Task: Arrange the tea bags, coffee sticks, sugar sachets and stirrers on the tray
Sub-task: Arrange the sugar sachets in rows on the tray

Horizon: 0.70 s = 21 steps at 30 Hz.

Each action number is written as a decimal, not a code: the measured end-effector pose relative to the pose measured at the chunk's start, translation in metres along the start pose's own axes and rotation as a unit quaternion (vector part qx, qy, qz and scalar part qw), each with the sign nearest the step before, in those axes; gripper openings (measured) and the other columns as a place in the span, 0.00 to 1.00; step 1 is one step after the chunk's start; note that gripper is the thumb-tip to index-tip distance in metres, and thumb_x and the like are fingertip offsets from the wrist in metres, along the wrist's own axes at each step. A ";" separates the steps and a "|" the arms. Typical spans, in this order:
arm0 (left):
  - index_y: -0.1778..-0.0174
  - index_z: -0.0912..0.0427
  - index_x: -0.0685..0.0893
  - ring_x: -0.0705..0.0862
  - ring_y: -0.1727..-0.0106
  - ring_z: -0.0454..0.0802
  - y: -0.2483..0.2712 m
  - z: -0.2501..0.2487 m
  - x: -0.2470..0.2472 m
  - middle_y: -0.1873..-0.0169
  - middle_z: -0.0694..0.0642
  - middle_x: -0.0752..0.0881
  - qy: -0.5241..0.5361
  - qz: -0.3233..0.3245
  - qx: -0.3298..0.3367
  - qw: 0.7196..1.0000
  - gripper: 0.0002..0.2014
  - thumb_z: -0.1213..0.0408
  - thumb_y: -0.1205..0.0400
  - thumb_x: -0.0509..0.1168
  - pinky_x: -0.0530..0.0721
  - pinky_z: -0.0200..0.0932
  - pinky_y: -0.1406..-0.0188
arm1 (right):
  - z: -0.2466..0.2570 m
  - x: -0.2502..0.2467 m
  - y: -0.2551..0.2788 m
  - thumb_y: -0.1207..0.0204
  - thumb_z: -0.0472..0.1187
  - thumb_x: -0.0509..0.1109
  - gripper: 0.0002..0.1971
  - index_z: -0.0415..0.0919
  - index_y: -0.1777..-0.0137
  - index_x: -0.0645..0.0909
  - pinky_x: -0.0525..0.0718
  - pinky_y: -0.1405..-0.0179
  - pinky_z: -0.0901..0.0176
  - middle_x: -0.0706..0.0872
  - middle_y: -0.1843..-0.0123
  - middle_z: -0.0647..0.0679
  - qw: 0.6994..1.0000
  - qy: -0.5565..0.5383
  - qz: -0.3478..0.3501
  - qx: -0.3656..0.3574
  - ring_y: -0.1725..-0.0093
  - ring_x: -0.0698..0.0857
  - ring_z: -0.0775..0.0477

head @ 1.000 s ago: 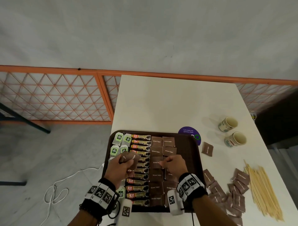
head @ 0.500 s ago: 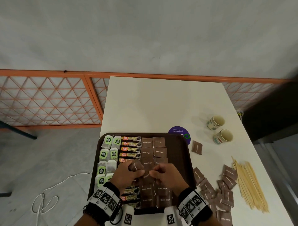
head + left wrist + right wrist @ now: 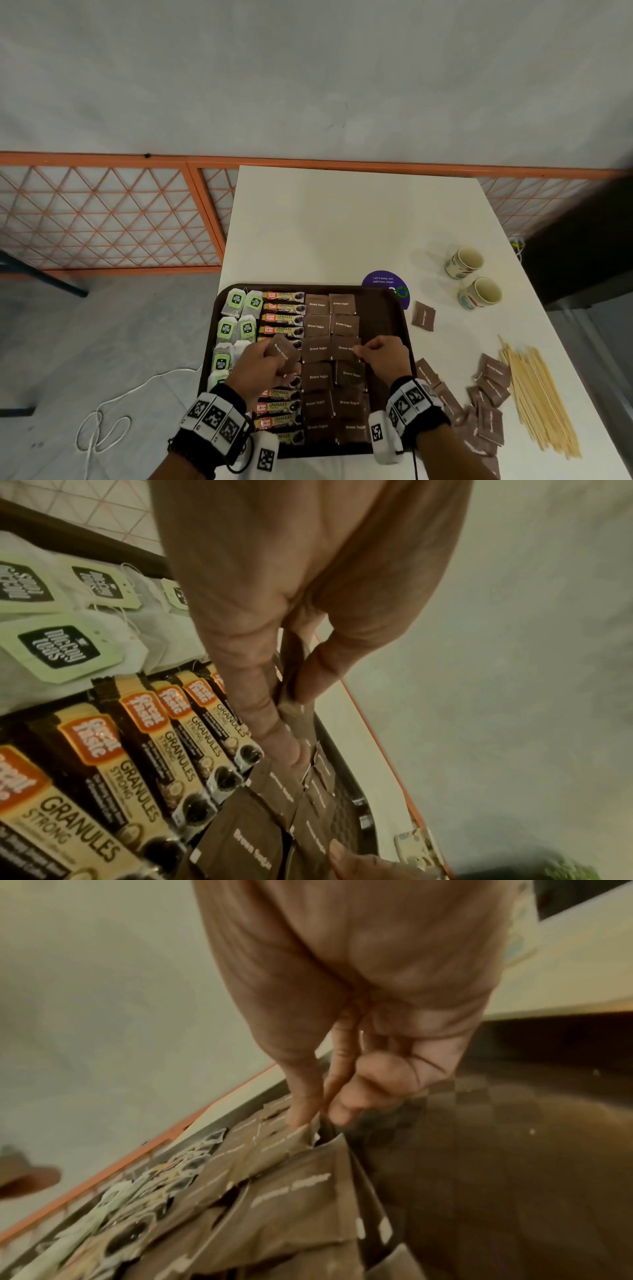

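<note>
A dark brown tray (image 3: 381, 322) holds tea bags (image 3: 236, 301) along its left side, then a column of coffee sticks (image 3: 284, 318), then two columns of brown sugar sachets (image 3: 317, 325). My left hand (image 3: 270, 354) hovers over the coffee sticks and pinches a small stack of sugar sachets (image 3: 285, 350); the left wrist view shows its fingers (image 3: 270, 710) gripping the stack (image 3: 297, 712). My right hand (image 3: 358, 350) pinches the edge of a sachet (image 3: 344, 347) lying in the right column. Thumb and fingertip (image 3: 301, 1112) pinch its corner (image 3: 308, 1135).
Loose sugar sachets (image 3: 488, 407) and a bundle of wooden stirrers (image 3: 537, 397) lie on the white table right of the tray. One sachet (image 3: 423, 316) lies apart. Two paper cups (image 3: 464, 262) (image 3: 479, 293) lie on their sides. A purple sticker (image 3: 385, 281) shows behind the tray.
My hands met over the sachet columns half a second ago. The right hand has since moved right, away from the left, with a sachet at its fingertips. The head view has shifted.
</note>
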State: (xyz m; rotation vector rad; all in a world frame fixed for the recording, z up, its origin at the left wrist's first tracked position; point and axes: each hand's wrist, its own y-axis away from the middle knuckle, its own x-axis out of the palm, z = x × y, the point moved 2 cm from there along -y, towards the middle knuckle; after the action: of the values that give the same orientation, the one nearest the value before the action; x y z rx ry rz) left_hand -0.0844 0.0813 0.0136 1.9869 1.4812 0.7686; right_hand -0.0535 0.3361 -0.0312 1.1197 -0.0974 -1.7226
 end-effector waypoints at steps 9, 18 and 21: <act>0.41 0.65 0.80 0.90 0.47 0.64 0.003 -0.003 0.018 0.46 0.68 0.88 -0.029 0.052 -0.014 0.998 0.12 0.76 0.19 0.68 0.91 0.56 0.54 | 0.067 0.021 0.049 0.23 0.47 0.75 0.03 0.50 0.53 0.88 0.80 0.66 0.74 0.89 0.64 0.57 0.957 -0.008 0.193 -0.218 0.66 0.84 0.67; 0.52 0.70 0.85 0.88 0.66 0.52 -0.001 0.005 0.016 0.65 0.62 0.90 0.028 -0.020 -0.025 0.999 0.04 0.72 0.17 0.67 0.87 0.43 0.67 | 0.050 0.041 0.047 0.22 0.41 0.74 0.04 0.42 0.52 0.89 0.87 0.56 0.59 0.93 0.57 0.46 0.962 -0.099 0.215 -0.136 0.59 0.91 0.51; 0.55 0.68 0.84 0.88 0.68 0.52 -0.001 0.009 0.019 0.66 0.61 0.89 0.052 -0.024 -0.038 0.998 0.04 0.70 0.17 0.67 0.87 0.41 0.71 | 0.051 0.040 0.032 0.22 0.35 0.73 0.04 0.39 0.57 0.89 0.87 0.63 0.57 0.91 0.62 0.41 0.976 -0.146 0.149 -0.066 0.65 0.90 0.51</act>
State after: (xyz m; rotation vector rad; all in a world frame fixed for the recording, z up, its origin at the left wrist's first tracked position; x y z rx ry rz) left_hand -0.0742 0.0991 0.0095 1.8751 1.5296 0.9065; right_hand -0.0681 0.2690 -0.0102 0.7094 -0.3127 -1.5856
